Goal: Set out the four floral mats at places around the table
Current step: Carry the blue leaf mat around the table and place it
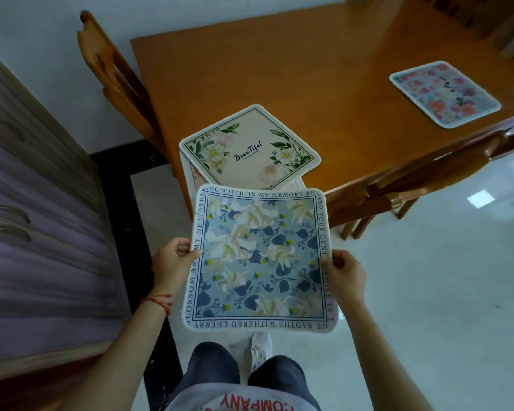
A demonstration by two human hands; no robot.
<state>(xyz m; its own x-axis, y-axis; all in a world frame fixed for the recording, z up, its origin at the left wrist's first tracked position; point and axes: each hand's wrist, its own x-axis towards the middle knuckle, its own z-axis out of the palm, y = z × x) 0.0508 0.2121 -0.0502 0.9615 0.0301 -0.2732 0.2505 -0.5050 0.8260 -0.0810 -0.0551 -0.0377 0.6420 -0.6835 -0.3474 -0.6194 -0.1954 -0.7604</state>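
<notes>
The person held the blue floral mat (260,258) flat in the air with both hands. The left hand (172,259) pinched its left edge, thumb on top and fingers curled beneath; the right hand (343,272) clamped the opposite edge the same way. Just beyond the held mat's far edge, the cream mat (250,146) marked "Beautiful" lay at the near corner of the wooden table (294,72), on top of another mat (195,173) of which only a pale strip showed. Well beyond the right hand, the pink mat (444,93) lay flat near the table's right edge.
</notes>
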